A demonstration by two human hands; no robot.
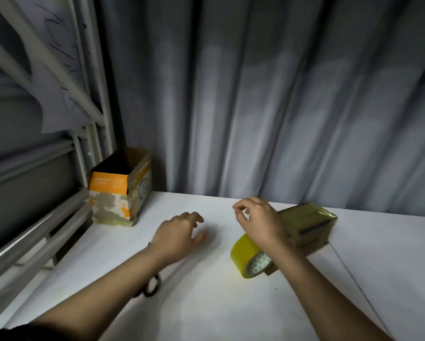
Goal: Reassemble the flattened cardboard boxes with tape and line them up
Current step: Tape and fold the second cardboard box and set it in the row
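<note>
While both hands hover over the white counter, the left hand hangs with loosely spread fingers and grips nothing. The right hand has thumb and forefinger pinched together; whether tape is in that grip I cannot tell. Beneath its wrist lies a yellow tape roll, touching a tape-wrapped brown cardboard box. An open-topped orange and brown cardboard box stands at the far left corner. Dark-handled scissors lie under the left forearm.

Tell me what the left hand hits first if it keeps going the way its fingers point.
Nothing close: the left hand points up and right over bare white table, toward the grey curtain behind the far edge. The open cardboard box sits left of that line, though depth is uncertain.
</note>
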